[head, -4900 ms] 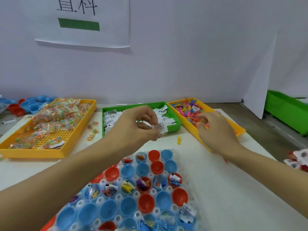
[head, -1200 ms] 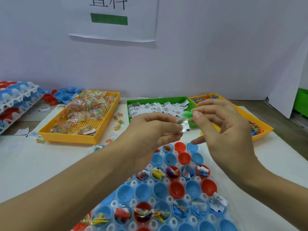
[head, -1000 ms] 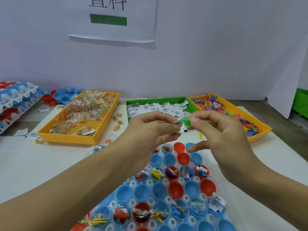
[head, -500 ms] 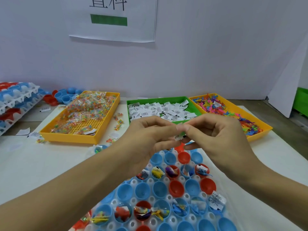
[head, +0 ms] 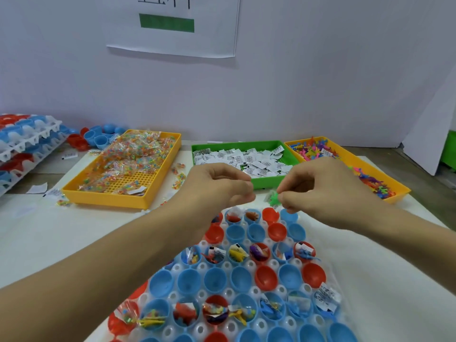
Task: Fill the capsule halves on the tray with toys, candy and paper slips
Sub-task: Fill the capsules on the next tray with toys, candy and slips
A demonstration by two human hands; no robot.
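Observation:
A clear tray [head: 249, 265] of blue and red capsule halves lies in front of me; several hold toys, candy and slips, others are bare. My right hand [head: 328, 191] pinches a small green toy [head: 274, 200], with a pale scrap against it, over the tray's far row. My left hand [head: 214, 191] hovers just left of it with curled fingers, and nothing shows between its fingertips. Behind them stand a yellow tray of wrapped candy [head: 108, 199], a green tray of paper slips [head: 262, 181] and a yellow tray of small toys [head: 394, 196].
Stacked trays of red and blue capsule halves [head: 24, 144] sit at the far left, with loose halves [head: 96, 140] beside them. Stray candy packets [head: 179, 177] lie between the candy and slip trays. A green bin [head: 451, 149] stands at the right edge.
Both hands met at a slip above the tray, then drew apart and sank lower. The green toy stays in my right hand, now close over the far row.

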